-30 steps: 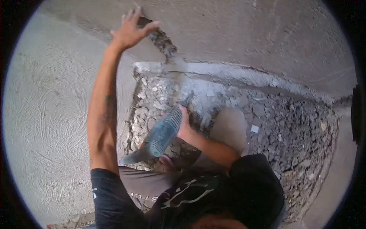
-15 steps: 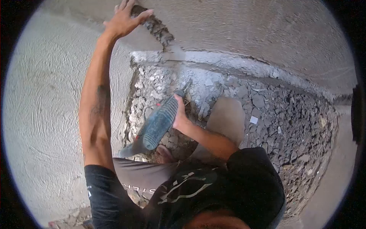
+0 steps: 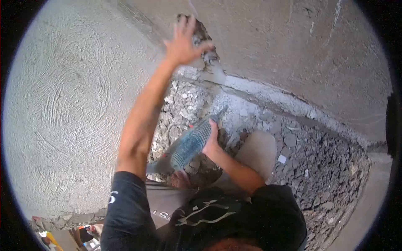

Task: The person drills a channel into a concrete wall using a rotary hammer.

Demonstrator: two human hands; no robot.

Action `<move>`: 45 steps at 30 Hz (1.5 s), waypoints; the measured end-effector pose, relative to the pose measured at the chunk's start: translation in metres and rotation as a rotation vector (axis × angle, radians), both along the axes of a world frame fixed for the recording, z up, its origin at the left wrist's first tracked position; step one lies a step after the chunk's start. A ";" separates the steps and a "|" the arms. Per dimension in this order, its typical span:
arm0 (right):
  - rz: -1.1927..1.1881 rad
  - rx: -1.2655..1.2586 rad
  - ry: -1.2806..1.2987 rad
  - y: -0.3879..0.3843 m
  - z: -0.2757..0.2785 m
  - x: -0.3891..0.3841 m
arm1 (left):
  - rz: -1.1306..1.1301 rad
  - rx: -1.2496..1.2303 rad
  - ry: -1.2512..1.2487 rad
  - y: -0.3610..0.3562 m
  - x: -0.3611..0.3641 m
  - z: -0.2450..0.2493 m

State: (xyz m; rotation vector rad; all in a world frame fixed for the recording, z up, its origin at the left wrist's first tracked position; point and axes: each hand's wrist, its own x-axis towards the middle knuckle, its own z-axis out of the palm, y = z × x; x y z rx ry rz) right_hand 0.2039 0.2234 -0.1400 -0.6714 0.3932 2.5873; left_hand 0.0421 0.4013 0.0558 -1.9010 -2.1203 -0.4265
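My left hand (image 3: 184, 47) is open, fingers spread and slightly blurred, over a rough groove (image 3: 204, 38) broken into the plastered wall. My right hand (image 3: 212, 140) is wrapped round the front of a dusty teal demolition hammer (image 3: 190, 144) with a ribbed housing. The hammer lies slantwise in front of my body, its rear handle to the lower left. Its chisel bit (image 3: 223, 110) points up and right towards pale, dusty rubble (image 3: 234, 111) at the wall's foot. My right palm is hidden behind the tool.
Broken rubble (image 3: 322, 167) spreads across the floor to the right, with a small white chip (image 3: 282, 159) on it. A chipped ledge (image 3: 272, 94) runs along the wall's foot. Smooth plaster (image 3: 75, 108) covers the left side. My knee (image 3: 259, 152) rests beside the hammer.
The view has swung, so the scene sits further right and lower. My left hand has shifted a little along the groove, fingers still spread. My right hand keeps its hold on the demolition hammer.
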 end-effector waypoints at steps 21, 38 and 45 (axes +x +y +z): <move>0.202 0.621 0.147 0.033 0.103 -0.004 | 0.199 -0.277 -0.516 -0.409 0.133 -0.056; 0.193 0.703 0.014 0.092 0.125 -0.024 | 0.079 0.147 -0.421 -0.347 0.128 -0.066; 0.175 0.627 -0.112 0.119 0.109 -0.022 | 0.073 0.072 -0.401 -0.315 0.136 -0.063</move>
